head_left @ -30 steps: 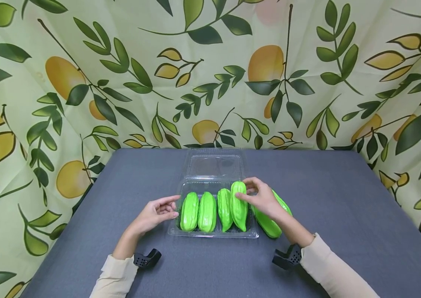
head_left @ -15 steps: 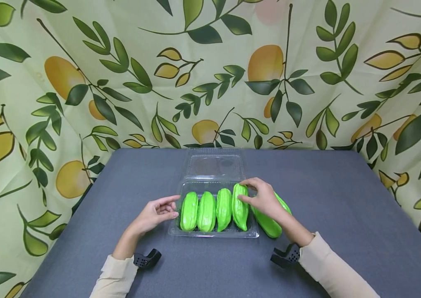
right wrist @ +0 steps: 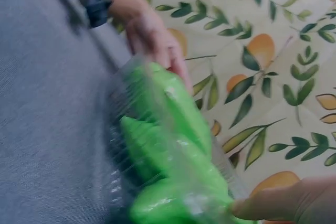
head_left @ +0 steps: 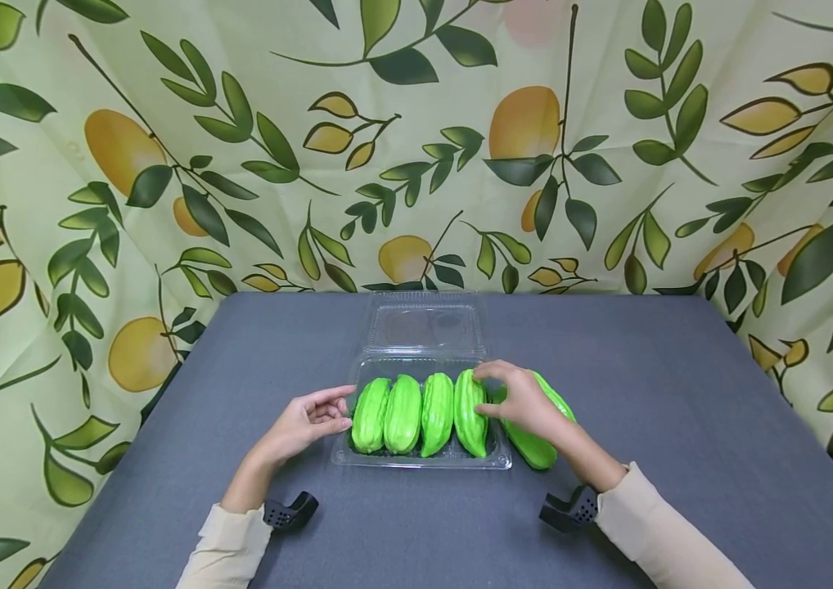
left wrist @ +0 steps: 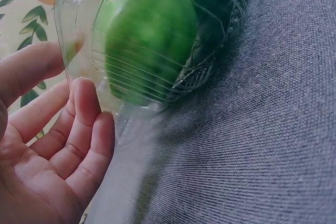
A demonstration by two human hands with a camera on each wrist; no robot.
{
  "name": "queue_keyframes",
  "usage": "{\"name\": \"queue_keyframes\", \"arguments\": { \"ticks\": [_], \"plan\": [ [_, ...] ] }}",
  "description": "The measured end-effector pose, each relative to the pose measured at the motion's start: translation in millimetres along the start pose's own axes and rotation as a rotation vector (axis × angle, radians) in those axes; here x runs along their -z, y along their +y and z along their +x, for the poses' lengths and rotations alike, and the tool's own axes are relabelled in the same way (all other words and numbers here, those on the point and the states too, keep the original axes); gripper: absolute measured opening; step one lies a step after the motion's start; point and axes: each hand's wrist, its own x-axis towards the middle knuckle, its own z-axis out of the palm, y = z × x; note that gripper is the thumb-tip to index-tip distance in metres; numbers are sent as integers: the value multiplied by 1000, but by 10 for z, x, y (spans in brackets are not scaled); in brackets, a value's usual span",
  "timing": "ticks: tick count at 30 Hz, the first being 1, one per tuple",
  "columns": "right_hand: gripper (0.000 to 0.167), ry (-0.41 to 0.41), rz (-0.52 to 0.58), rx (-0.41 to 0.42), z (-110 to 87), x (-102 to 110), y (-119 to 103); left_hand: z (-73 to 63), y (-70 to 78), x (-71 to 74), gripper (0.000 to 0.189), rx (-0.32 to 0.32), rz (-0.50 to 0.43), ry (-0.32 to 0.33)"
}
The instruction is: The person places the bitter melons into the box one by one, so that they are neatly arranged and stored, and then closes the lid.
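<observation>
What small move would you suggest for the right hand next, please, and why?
I'd probably ease the right hand off the green piece it touches toward the loose green piece: four already lie side by side in the clear container, while that one lies on the table just beyond its right side.

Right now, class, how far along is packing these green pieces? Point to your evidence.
Done: three green pieces sit side by side in the clear container.
In hand: the right hand holds the fourth piece inside it.
Apparently left: the outside piece on the right, and perhaps closing the open lid.
</observation>
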Motion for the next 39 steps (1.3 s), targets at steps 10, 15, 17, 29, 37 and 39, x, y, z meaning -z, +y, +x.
{"name": "queue_keyframes", "arguments": {
  "ticks": [10,15,17,29,37,39],
  "plan": [
    [27,91,53,-66,-85,41,-40,0,16,-23,56,11,-3,-7],
    [25,101,159,-125,-132,113,-35,11,19,-16,55,6,-1,-2],
    [26,93,188,-149,-151,142,-20,13,23,-17,55,9,-2,0],
    [24,86,223,-234,-243,257,64,1,27,-50,57,56,-14,16],
    [24,137,225,-286,-325,387,185,21,38,-115,57,35,-31,15],
    [26,139,228,-304,-346,425,209,23,41,-129,58,34,-34,12]
  ]
}}
